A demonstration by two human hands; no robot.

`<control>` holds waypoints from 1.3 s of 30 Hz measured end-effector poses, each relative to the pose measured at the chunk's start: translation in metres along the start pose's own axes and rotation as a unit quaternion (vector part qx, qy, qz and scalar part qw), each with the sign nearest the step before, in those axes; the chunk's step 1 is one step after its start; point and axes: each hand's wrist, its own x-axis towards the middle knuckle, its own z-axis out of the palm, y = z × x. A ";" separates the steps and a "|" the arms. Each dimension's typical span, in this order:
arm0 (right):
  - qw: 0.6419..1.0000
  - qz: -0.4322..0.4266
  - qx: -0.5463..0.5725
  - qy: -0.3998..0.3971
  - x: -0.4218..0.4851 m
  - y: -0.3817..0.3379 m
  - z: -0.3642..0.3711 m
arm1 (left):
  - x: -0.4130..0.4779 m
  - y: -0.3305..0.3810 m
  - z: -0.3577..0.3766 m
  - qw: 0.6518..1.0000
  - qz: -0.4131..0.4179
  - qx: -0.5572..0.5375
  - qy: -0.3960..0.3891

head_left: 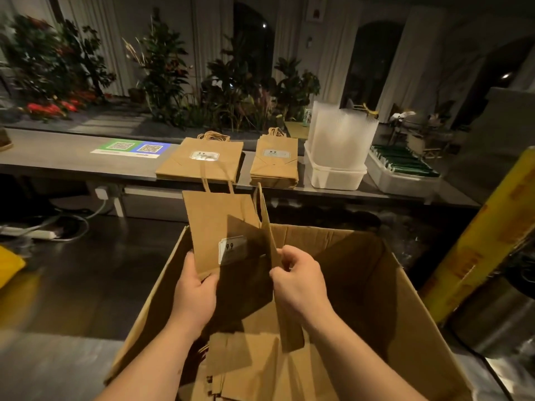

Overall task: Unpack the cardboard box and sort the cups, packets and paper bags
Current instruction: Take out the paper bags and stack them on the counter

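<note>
Head view. Records a large open brown cardboard box [376, 285] low in the centre, flaps standing up. Finds the left hand [197, 290] above the box opening, fingers and thumb clamped on the lower edge of a flat brown kraft paper bag with a white label [214, 224], held upright with its twisted handles on top. Finds the right hand [298, 282] just beside it, fingers curled and pinching a second flat brown paper bag [290, 331], turned edge-on to the camera and hanging partly down into the box. Notes the two held bags close together; cannot tell whether in contact. Logs more loose brown paper bags [246, 371] lying on the box floor beneath both hands.

Beyond the box, records a long grey counter [58, 157]. Lists on it, left to right:
- a green and blue printed sheet with two QR codes [130, 149]
- a wide stack of flat brown paper bags [202, 163]
- a narrower stack of the same bags [275, 166] just beside it
- a white plastic tub [335, 178] holding upright stacks of translucent plastic cups [341, 140]
- a white tray of dark green packets [402, 163]

Notes leafy potted plants [162, 68] behind the counter and a tall yellow printed roll [477, 235] leaning at the right edge.
</note>
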 end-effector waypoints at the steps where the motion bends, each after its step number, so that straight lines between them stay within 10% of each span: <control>1: 1.000 -0.010 0.009 0.019 -0.003 -0.006 0.003 | 0.001 -0.001 -0.002 1.000 -0.010 -0.013 -0.002; 16: 0.978 0.033 0.137 -0.153 -0.021 0.003 0.071 | -0.008 0.003 -0.002 0.985 -0.019 -0.064 -0.159; 24: 0.988 0.142 -0.033 0.049 0.022 0.048 0.004 | -0.002 0.001 0.000 0.987 -0.029 -0.030 -0.153; 28: 0.941 0.218 0.256 -0.030 0.029 0.065 -0.028 | 0.000 0.002 0.006 0.987 -0.038 -0.024 -0.153; 39: 0.938 0.113 0.329 0.004 0.052 0.056 -0.023 | 0.009 -0.003 0.007 0.995 -0.045 0.011 -0.087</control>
